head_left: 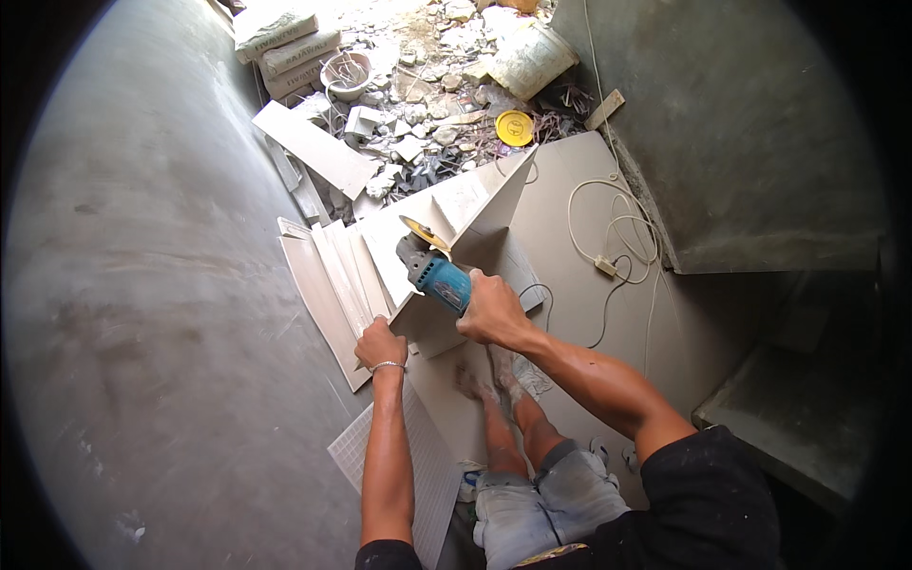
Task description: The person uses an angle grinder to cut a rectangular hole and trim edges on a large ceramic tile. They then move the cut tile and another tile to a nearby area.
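Blue grinder clasped in our right hand, its yellow disc over the pale tile, our left hand curled near the tile's lower corner, exact hold unclear, we'd best brace that tile and feed the disc lightly.

Blue grinder in right grip, near pale tile

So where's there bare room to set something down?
The floor looks bare between the angled panel and pale extension cable. Another bare patch lies between the cables and raised ledge. It is crowded along the left wall, where tile strips lie, and beyond, with rubble.
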Demonstrator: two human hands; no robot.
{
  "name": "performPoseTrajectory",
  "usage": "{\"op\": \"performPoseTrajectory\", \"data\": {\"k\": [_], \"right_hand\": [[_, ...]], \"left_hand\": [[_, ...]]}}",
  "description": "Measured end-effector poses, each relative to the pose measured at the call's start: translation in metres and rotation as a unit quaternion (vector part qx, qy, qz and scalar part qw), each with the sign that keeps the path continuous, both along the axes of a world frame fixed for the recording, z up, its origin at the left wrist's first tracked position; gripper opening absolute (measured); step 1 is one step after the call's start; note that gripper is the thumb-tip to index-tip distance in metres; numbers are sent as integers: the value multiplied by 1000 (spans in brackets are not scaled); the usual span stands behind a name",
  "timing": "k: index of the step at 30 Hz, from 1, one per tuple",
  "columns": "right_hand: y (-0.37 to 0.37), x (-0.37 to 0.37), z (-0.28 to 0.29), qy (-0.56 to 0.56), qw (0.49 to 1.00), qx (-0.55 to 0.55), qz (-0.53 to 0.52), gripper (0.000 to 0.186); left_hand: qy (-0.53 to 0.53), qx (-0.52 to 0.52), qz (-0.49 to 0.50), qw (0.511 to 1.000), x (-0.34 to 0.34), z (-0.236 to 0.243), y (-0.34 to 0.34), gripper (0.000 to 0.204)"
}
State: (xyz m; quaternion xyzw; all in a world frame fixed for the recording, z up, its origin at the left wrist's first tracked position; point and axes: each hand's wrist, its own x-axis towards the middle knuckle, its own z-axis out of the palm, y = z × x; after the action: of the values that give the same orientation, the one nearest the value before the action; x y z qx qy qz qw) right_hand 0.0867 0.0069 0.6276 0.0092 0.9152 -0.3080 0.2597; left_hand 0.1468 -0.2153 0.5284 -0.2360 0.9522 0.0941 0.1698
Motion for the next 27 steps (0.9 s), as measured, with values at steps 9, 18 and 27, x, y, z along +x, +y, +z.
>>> {"op": "performPoseTrajectory", "data": {"k": [9,18,27], "right_hand": [[69,-9,139,49,994,54,-78,46],[164,32,238,101,979,60,-164,35],[194,39,269,80,970,98,-210,31]], "left_hand": [[-35,62,-37,997,12,-1,5,18],[-125,157,-49,978,46,-1,33,30],[-265,132,-40,954,66,-5,58,33]]}}
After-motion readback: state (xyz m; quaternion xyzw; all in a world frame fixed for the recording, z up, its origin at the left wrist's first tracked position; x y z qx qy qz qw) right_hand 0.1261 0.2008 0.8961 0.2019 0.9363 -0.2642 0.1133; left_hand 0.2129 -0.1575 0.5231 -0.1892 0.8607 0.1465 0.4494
